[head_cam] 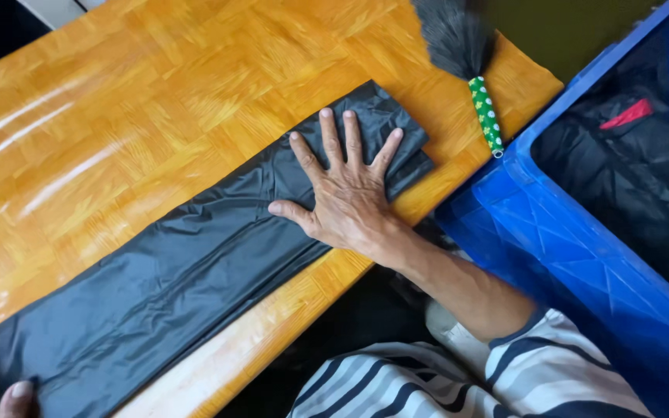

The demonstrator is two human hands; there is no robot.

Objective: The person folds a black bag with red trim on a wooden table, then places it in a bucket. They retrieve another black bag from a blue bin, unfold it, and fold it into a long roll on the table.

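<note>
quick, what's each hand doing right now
right hand: open, flat on the black plastic bag.
left hand: only fingertips show at the bag's end; grip cannot be told.

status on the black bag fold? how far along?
Done: the black plastic bag lies flat on the wooden table, folded lengthwise into a narrow strip. In hand: the right hand presses its far end, the left hand touches the near end. Left: it is still at full length, with no crosswise folds visible.

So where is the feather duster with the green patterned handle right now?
In the head view, the grey feather duster with the green patterned handle lies at the top right on the glossy wooden table, between the flattened black plastic bag and the blue plastic crate.
</note>
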